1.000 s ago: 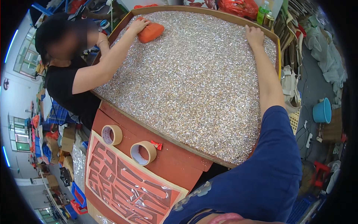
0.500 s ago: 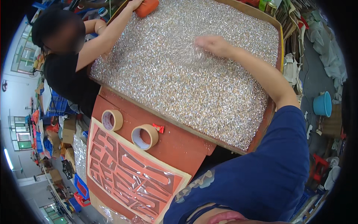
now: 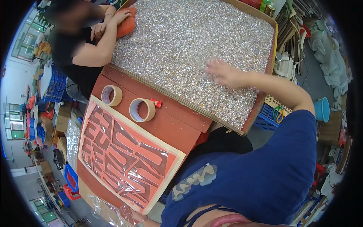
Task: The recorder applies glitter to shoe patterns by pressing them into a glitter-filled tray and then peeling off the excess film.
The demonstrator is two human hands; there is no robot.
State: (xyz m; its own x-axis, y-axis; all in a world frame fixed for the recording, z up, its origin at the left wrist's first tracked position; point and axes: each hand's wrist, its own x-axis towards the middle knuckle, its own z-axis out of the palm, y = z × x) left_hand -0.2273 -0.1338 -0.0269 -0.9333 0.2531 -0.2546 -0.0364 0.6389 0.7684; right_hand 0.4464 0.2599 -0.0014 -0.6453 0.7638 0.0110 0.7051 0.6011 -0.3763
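Note:
My right hand [image 3: 223, 73] is over a wide bed of small glittering chips [image 3: 189, 41], its fingers spread and slightly blurred by motion. Nothing shows in it. At the lower edge, my left hand [image 3: 133, 215] is closed on crumpled clear plastic film [image 3: 104, 209], which partly covers its fingers. Beside that hand lies a pale-bordered sheet [image 3: 171, 159] with orange and clear, glossy cut-out shapes. The chips fill a shallow wooden-edged tray [image 3: 177, 104].
Two tape rolls, one [image 3: 112, 95] left of the other [image 3: 142, 110], stand on the reddish board [image 3: 177, 130] beside a small red wrapper [image 3: 156, 103]. Across the tray's left corner, a co-worker's hand [image 3: 121, 17] rests on an orange cloth-like bundle [image 3: 126, 26]. A blue crate [image 3: 266, 119] stands right of the tray.
My right hand has moved back toward me across the chips, and its fingers have spread. The co-worker's arm and the orange bundle have drawn back left. My left hand has come into view.

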